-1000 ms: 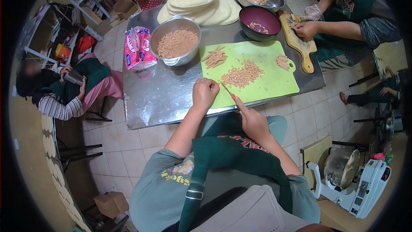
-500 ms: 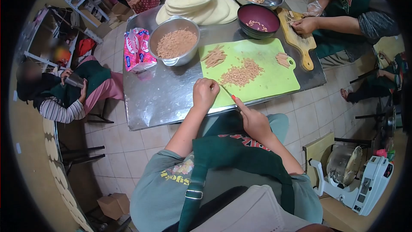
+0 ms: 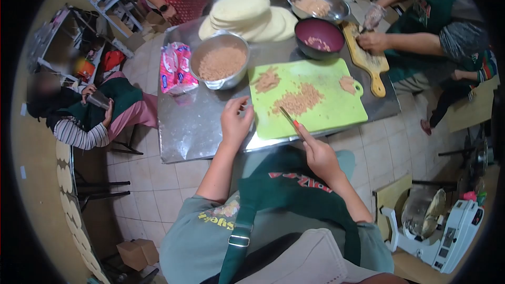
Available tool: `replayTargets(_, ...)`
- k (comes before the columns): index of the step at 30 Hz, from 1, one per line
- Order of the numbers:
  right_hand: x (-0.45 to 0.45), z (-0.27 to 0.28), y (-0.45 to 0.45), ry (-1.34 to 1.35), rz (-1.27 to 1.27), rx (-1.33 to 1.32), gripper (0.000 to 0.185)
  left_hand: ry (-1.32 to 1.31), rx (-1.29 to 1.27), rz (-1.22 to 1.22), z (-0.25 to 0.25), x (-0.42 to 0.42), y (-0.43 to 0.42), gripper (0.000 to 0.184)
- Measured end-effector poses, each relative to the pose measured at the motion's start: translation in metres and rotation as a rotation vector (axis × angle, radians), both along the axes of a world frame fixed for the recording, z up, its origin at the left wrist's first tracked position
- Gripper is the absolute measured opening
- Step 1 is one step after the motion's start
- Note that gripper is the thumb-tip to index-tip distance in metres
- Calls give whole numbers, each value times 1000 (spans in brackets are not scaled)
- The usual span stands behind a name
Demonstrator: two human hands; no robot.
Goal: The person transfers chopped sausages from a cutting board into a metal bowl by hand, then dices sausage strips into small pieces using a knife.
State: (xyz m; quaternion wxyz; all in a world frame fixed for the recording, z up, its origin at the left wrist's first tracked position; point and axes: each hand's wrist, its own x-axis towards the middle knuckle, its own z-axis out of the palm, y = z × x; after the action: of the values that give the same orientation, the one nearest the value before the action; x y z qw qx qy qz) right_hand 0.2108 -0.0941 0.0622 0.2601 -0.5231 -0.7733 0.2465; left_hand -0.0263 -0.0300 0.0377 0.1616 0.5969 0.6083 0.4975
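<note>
My right hand point(image 3: 320, 156) grips a knife point(image 3: 288, 115), its blade over the near side of a pile of small pinkish diced pieces point(image 3: 301, 99), which look like sausage. The pile lies on a green cutting board point(image 3: 336, 114). At the board's left edge, my left hand point(image 3: 236, 122) is raised with its fingers apart and nothing visible in it. Uncut pinkish sticks point(image 3: 266, 80) lie on the board's far left, and a smaller bunch of sticks point(image 3: 347, 84) is near its handle hole on the right.
Behind the board stand a metal pot point(image 3: 225, 82) of diced pieces, a purple bowl point(image 3: 307, 30) and a steel bowl point(image 3: 342, 8). Round flatbreads point(image 3: 240, 6) are stacked farther back. A pink packet point(image 3: 177, 68) sits left. A co-worker's hands work over a wooden board point(image 3: 372, 66) at right.
My left hand has opened from a pinch and drawn back from the knife tip. The knife has swung up over the diced pile. The view has shifted slightly.
</note>
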Motion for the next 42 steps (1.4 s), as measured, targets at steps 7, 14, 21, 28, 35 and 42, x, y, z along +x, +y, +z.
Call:
replayTargets(7, 6, 9, 3, 49, -83, -75, 52, -1506, -148, -560, 67, -13, -1, 34)
replayTargets(14, 10, 3, 2, -234, -162, 25, 54, -1597, -290, -758, 70, 10, 2, 43)
replayTargets(21, 12, -1, 0, -274, -197, 239, 48, -808, -219, -322, 32, 28, 16, 34)
replayTargets(28, 15, 6, 3, -292, -199, 274, 45, 606, 52, -519, 11, 59, -2, 52)
replayTargets(35, 43, 24, -5, -207, -271, 47, 43, 681, -175, -317, -8, 35, 25, 65)
replayTargets(42, 62, -19, 49, 191, -217, 161, 26, 455, -317, -344, -16, -6, 24, 90)
